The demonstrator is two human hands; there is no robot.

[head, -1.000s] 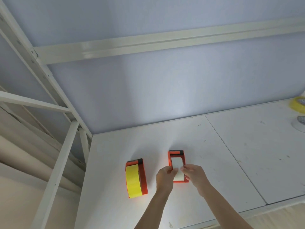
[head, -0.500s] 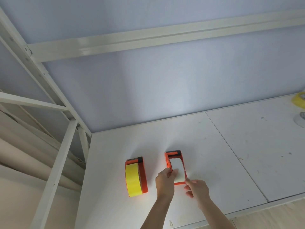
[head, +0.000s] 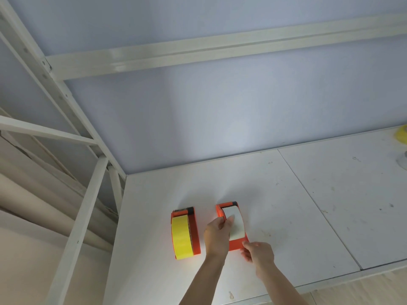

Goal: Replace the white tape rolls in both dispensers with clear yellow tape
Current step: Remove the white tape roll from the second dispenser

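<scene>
Two orange tape dispensers stand side by side on the white table (head: 308, 205). The left dispenser (head: 195, 232) carries a yellow tape roll (head: 181, 237). The right dispenser (head: 234, 244) carries a white tape roll (head: 236, 223). My left hand (head: 217, 235) grips the right dispenser's left side, with its thumb lying on the white roll. My right hand (head: 258, 253) holds the near right corner of that same dispenser, fingers curled at its edge.
At the far right edge lie a loose yellow tape roll (head: 402, 133) and a white roll (head: 403, 162), both cut off by the frame. A white metal frame (head: 88, 208) rises left of the table. A pale blue wall stands behind.
My right hand has slid from the top of the white roll down to the dispenser's near right corner. My left hand stays on the dispenser's left side. The view shifted slightly.
</scene>
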